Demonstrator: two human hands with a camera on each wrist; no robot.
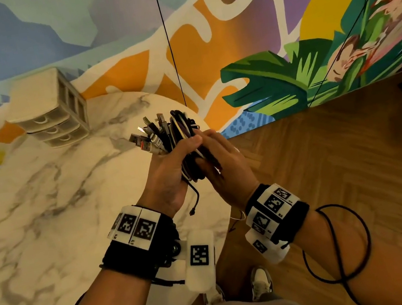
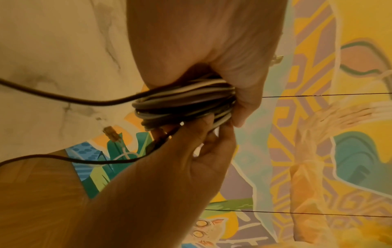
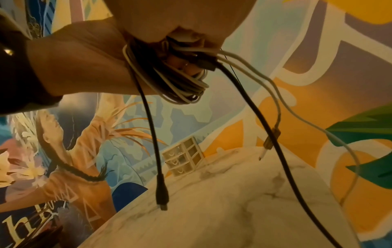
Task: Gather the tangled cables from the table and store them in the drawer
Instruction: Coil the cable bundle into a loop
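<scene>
A coiled bundle of black, white and grey cables (image 1: pixel 180 131) is held up over the right edge of the round marble table (image 1: pixel 43 207). My left hand (image 1: pixel 181 153) grips the coil in its fist, with several USB plugs (image 1: pixel 149 137) fanning out above the thumb. From the right, my right hand (image 1: pixel 207 148) lies against the same coil. In the left wrist view the left hand (image 2: pixel 237 107) wraps the cable coil (image 2: pixel 182 104) and the right hand (image 2: pixel 205 129) pinches its lower edge. Below the cable coil (image 3: pixel 182 83) loose ends hang, among them a black plug (image 3: pixel 162 199).
A small white three-drawer unit (image 1: pixel 54 116) stands at the table's far left by the painted wall, drawers closed; it also shows as a drawer unit (image 3: pixel 184 159) in the right wrist view. Wooden floor (image 1: pixel 332 169) lies to the right. My shoes (image 1: pixel 260 281) are below the table edge.
</scene>
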